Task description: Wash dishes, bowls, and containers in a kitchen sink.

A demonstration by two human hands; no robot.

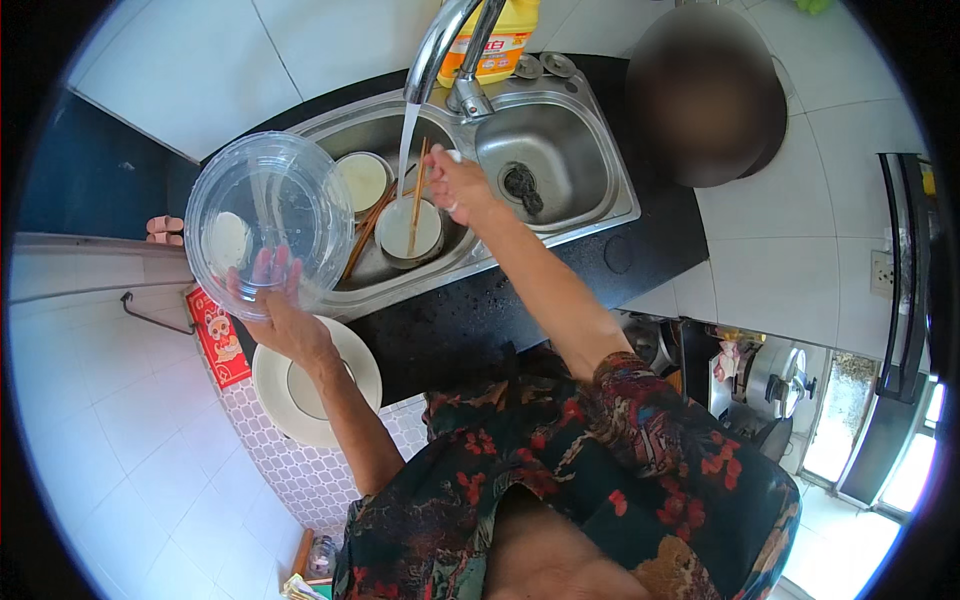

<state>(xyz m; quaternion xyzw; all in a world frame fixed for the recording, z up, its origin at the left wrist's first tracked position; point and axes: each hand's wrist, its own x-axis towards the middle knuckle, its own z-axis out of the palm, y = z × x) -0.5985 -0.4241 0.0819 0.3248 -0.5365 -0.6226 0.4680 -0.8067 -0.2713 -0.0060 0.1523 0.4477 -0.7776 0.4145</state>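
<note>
A round clear plastic container (270,202) is held from below by my left hand (277,289), over the left rim of the sink (352,304). My right hand (459,184) is raised above the left basin near the faucet stream, with white foam on its fingers; whether it grips anything is unclear. Water runs from the chrome faucet (431,60) into a bowl (409,232) filled with cloudy liquid. Wooden chopsticks (417,202) stand in that bowl, close to my right fingers. More chopsticks (364,238) lie beside it, near a second round bowl (362,182).
The right basin (559,157) has a dark strainer (519,180) at its drain. A yellow detergent jug (495,45) stands behind the faucet. Below my left forearm is a large white round dish (274,390). Water drops dot the black countertop (450,322).
</note>
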